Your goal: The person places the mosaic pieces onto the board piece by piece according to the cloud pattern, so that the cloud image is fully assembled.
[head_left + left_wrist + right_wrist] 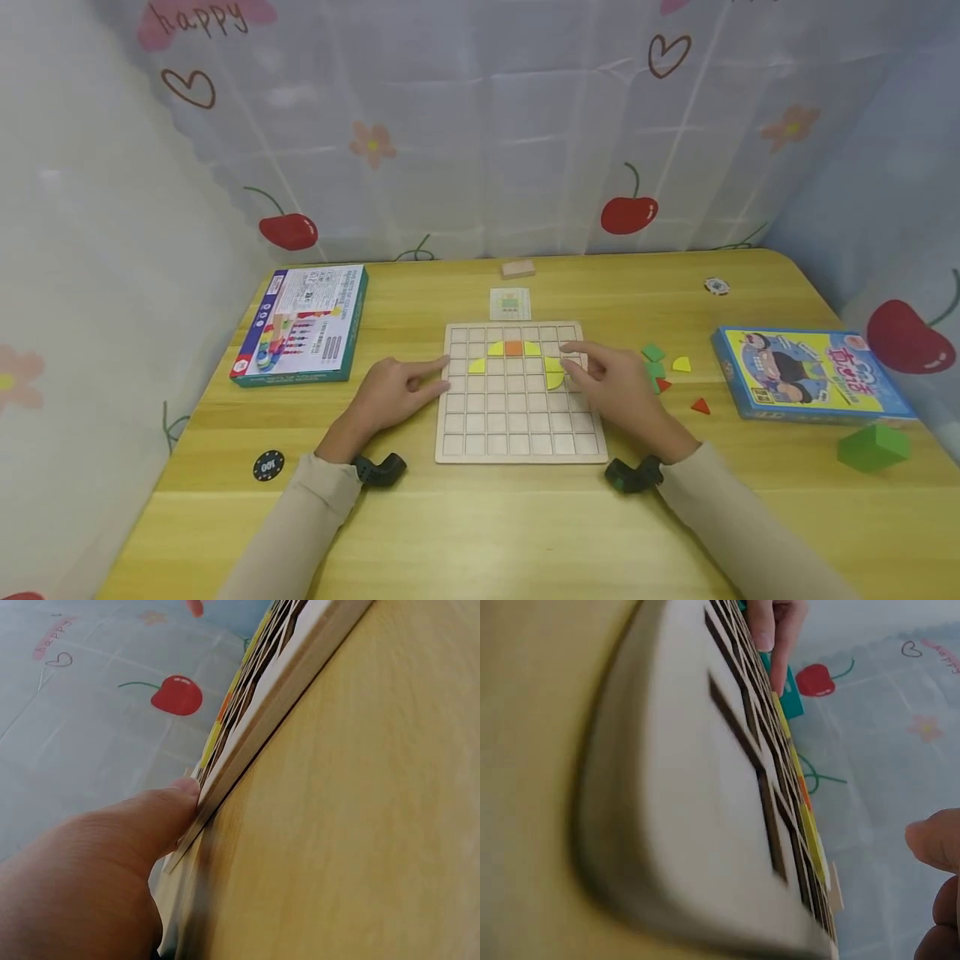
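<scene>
A wooden grid board [517, 450] lies on the table with flat tiles in its upper cells. An orange square tile [513, 348] sits between two yellow quarter-round tiles, one of them the left yellow tile [497, 348]. Another yellow tile [477, 366] lies lower left, and two more, including this yellow tile [554, 381], lie at the right. My left hand [390, 393] touches the board's left edge with thumb and index finger spread. Over the right side, my right hand [618, 383] has thumb and index finger apart beside the right-hand yellow tiles; no tile shows between them.
Behind the board are a pattern card [510, 305] and a wooden block [517, 269]. Loose green tiles [654, 353], a yellow tile [681, 364] and red triangles [701, 406] lie right. Boxes flank the board: left box [300, 325], blue box [817, 375]. A green block [873, 448] stands near it.
</scene>
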A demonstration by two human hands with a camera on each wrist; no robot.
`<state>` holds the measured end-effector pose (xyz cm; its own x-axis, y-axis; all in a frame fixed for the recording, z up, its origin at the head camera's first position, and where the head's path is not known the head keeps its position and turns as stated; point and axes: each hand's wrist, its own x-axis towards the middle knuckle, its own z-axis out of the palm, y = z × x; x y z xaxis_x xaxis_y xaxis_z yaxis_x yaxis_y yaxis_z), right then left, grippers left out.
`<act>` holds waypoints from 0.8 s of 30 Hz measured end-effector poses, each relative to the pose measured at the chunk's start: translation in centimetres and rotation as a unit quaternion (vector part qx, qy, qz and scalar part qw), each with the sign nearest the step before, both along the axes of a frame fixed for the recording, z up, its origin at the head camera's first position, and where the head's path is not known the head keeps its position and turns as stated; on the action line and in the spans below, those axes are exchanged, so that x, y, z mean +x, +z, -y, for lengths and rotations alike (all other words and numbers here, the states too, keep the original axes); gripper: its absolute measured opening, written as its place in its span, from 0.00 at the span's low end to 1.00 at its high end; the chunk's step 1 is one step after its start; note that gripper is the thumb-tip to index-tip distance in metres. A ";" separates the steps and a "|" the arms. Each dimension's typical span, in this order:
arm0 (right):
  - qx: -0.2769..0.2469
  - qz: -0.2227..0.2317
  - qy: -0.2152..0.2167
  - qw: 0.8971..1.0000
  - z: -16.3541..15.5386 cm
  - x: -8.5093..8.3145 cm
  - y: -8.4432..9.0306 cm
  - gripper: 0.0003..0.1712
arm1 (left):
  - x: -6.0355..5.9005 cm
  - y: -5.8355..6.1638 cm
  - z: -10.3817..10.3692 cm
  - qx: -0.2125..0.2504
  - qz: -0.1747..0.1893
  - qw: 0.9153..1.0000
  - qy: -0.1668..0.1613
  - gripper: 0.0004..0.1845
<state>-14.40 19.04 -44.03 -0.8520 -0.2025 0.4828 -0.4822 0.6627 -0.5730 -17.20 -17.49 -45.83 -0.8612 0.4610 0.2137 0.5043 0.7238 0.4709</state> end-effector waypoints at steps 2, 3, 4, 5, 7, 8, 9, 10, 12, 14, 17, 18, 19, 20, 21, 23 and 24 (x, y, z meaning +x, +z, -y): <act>0.002 0.004 -0.019 1.000 -1.2 0.8 -0.2 0.11 | 0.0 0.2 0.0 -0.003 0.003 1.000 0.002 0.25; 0.004 0.003 -0.026 1.000 -1.8 1.2 -0.3 0.12 | 0.0 0.2 0.0 -0.005 0.005 1.000 0.002 0.25; 0.008 0.001 -0.034 0.999 -2.3 1.5 -0.5 0.12 | 0.0 0.2 0.0 -0.006 0.007 1.000 0.002 0.25; 0.011 -0.001 -0.043 0.999 -2.8 1.9 -0.7 0.12 | 0.0 0.3 -0.1 -0.007 0.009 1.000 0.001 0.25; 0.021 -0.015 -0.058 0.998 -3.7 2.5 -1.0 0.12 | 0.0 0.3 -0.1 -0.007 0.010 1.000 0.000 0.25; 0.028 -0.021 -0.066 0.997 -4.1 2.8 -1.1 0.13 | 0.0 0.3 -0.1 -0.006 0.009 1.000 -0.001 0.25; 0.035 -0.027 -0.073 0.996 -4.5 3.0 -1.2 0.13 | 0.0 0.3 -0.1 -0.006 0.007 1.000 -0.001 0.25; 0.043 -0.028 -0.085 0.995 -4.8 3.2 -1.2 0.13 | 0.0 0.3 -0.1 -0.004 0.005 1.000 -0.002 0.25; 0.057 -0.027 -0.111 0.992 -5.6 3.5 -1.0 0.13 | 0.0 0.2 0.0 -0.002 0.001 1.000 -0.003 0.25; 0.065 -0.013 -0.145 0.987 -6.5 3.6 -0.7 0.13 | 0.0 0.2 0.0 0.000 -0.002 1.000 -0.003 0.24; 0.067 0.013 -0.183 0.981 -8.0 3.4 -0.4 0.15 | 0.0 0.2 0.0 0.001 -0.001 1.000 -0.004 0.24; 0.066 0.023 -0.189 0.979 -8.5 3.4 -0.4 0.15 | 0.0 0.2 0.0 0.003 0.000 1.000 -0.005 0.24; 0.069 0.030 -0.195 0.978 -8.9 3.3 -0.4 0.15 | 0.0 0.2 0.0 0.002 0.000 1.000 -0.004 0.24; 0.074 0.034 -0.197 0.977 -9.3 3.2 -0.4 0.16 | 0.0 0.2 0.0 0.002 0.002 1.000 -0.004 0.24; 0.079 0.037 -0.198 0.976 -9.6 3.2 -0.4 0.16 | 0.0 0.3 0.0 0.002 0.003 1.000 -0.004 0.24; 0.089 0.046 -0.205 0.974 -10.0 3.1 -0.5 0.17 | 0.0 0.3 0.0 0.001 0.007 1.000 -0.003 0.24; 0.094 0.048 -0.208 0.972 -10.1 3.1 -0.6 0.18 | 0.0 0.3 0.0 0.001 0.009 1.000 -0.003 0.25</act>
